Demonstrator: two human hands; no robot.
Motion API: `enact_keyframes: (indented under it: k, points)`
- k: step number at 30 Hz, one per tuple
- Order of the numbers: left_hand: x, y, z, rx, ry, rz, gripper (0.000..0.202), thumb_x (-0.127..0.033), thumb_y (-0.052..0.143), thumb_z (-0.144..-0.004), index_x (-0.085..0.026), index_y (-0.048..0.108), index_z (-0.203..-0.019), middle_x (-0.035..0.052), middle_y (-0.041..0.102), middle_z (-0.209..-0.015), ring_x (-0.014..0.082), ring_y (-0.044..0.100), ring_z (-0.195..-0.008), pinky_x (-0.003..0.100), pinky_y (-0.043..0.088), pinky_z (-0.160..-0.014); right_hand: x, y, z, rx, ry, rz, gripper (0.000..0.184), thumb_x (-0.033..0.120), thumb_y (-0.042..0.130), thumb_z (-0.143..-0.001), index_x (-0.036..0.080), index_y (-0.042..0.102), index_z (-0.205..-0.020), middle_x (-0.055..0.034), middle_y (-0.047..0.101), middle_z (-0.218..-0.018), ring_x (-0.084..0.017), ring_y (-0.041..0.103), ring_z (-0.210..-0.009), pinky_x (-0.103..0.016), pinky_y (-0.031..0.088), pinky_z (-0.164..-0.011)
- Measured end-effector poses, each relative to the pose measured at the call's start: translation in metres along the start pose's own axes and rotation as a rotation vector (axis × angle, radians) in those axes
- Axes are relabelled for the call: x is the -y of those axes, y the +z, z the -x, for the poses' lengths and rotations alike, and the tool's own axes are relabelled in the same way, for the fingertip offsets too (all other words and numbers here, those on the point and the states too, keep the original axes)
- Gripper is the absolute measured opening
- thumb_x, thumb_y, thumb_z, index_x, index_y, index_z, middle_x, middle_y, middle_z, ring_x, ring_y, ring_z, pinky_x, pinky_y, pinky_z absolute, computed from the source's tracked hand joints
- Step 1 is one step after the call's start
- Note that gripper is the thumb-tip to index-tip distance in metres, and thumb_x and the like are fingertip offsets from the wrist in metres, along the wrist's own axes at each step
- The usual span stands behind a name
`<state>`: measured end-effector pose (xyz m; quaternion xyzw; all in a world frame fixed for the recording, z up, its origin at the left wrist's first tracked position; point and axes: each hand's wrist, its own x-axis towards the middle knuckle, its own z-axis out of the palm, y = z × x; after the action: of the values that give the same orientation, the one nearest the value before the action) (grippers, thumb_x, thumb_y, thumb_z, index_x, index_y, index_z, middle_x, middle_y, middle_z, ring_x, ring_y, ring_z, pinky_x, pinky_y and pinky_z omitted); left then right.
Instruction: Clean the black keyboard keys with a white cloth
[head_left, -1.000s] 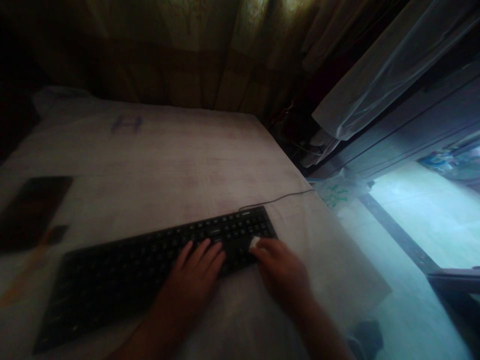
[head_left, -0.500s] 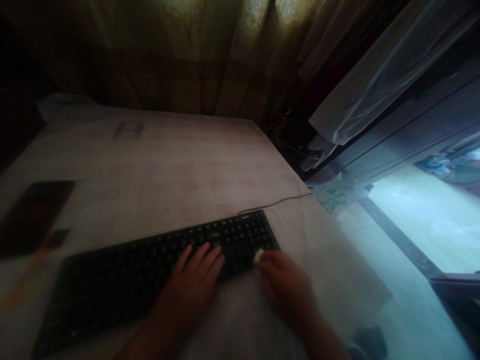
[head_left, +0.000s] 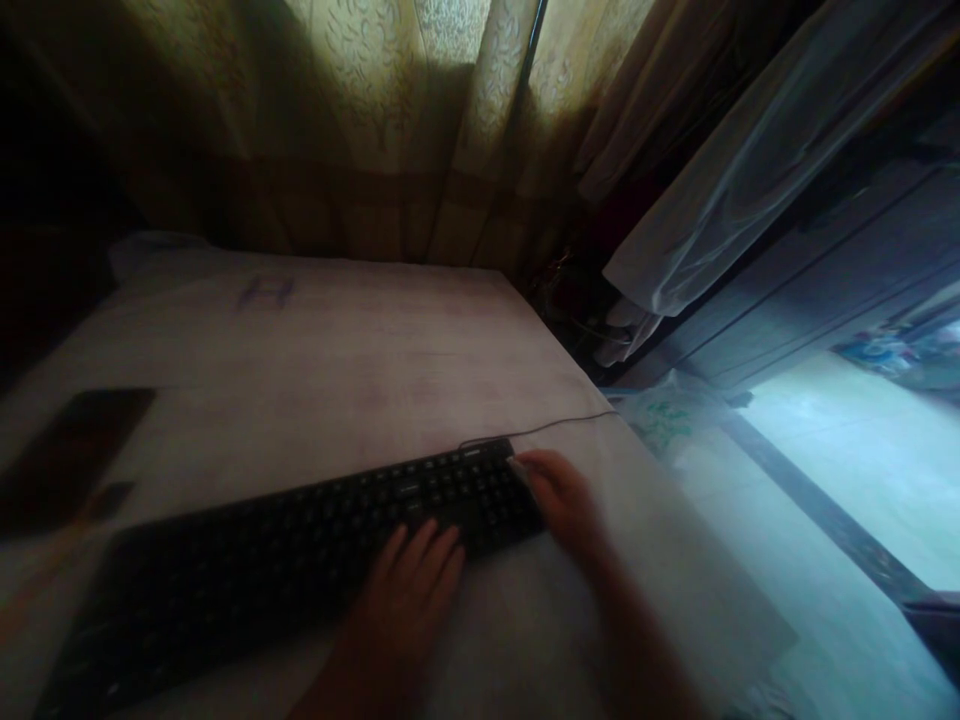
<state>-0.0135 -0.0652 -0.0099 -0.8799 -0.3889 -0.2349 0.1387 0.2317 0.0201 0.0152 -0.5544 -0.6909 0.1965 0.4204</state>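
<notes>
A black keyboard lies slantwise on a table covered with a pale cloth. My left hand rests flat on the keyboard's near edge, right of its middle, fingers stretched out on the keys and holding nothing. My right hand is at the keyboard's far right corner with its fingers curled. A small pale thing shows faintly at its fingertips, against the corner keys. The picture is dark and soft, so I cannot name that thing.
The keyboard's thin cable runs off the table's right edge. A dark flat phone-like slab lies at the left. Patterned curtains hang behind the table. To the right, pale fabric hangs above a lit floor.
My right hand has moved from the keyboard's near right edge up to its far right corner. My left hand has slid slightly back toward me. The camera has tilted up a little.
</notes>
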Motion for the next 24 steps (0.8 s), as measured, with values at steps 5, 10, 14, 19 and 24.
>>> enact_keyframes:
  k: [5,10,14,19,24]
  points:
    - [-0.01,0.002,-0.022,0.036,0.029,0.049,0.038,-0.017,0.035,-0.101,-0.017,0.061,-0.129,0.0034,0.068,-0.131,0.0203,0.057,-0.124,0.04,0.036,-0.111,-0.01,-0.01,-0.002,0.07,0.01,0.001,0.014,0.031,0.062,-0.086,0.021,0.071,-0.09,-0.0049,0.072,-0.088,-0.021,0.069,-0.082,-0.036,0.058,-0.076]
    - [-0.014,0.015,-0.017,0.001,-0.012,0.086,0.037,-0.017,0.038,-0.101,-0.02,0.061,-0.129,0.0021,0.068,-0.129,0.0202,0.057,-0.124,0.041,0.034,-0.114,-0.015,-0.018,-0.015,0.121,-0.028,0.013,0.015,0.03,0.06,-0.088,0.022,0.071,-0.094,-0.0045,0.074,-0.086,-0.021,0.07,-0.081,-0.035,0.057,-0.075]
    - [-0.017,0.033,-0.005,-0.078,-0.036,0.101,0.038,-0.021,0.039,-0.1,-0.028,0.06,-0.131,0.0034,0.064,-0.133,0.0238,0.053,-0.128,0.048,0.032,-0.114,-0.021,-0.006,-0.031,0.072,-0.084,0.052,0.014,0.024,0.058,-0.088,0.021,0.069,-0.097,-0.0053,0.074,-0.087,-0.021,0.07,-0.081,-0.036,0.057,-0.075]
    - [-0.016,0.04,-0.006,-0.112,-0.021,0.067,0.031,-0.028,0.045,-0.099,-0.029,0.063,-0.124,0.0022,0.066,-0.127,0.0225,0.054,-0.126,0.045,0.033,-0.113,-0.029,0.005,-0.035,0.093,-0.143,0.017,0.016,0.02,0.056,-0.088,0.024,0.071,-0.093,-0.005,0.071,-0.09,-0.021,0.068,-0.084,-0.036,0.057,-0.078]
    - [-0.014,0.035,-0.009,-0.119,-0.028,0.134,0.036,-0.02,0.038,-0.1,-0.028,0.066,-0.122,0.0025,0.065,-0.128,0.0226,0.051,-0.129,0.046,0.026,-0.117,-0.034,-0.004,-0.032,0.172,-0.148,0.006,0.02,0.014,0.058,-0.087,0.025,0.072,-0.096,-0.0046,0.068,-0.092,-0.019,0.067,-0.085,-0.035,0.056,-0.077]
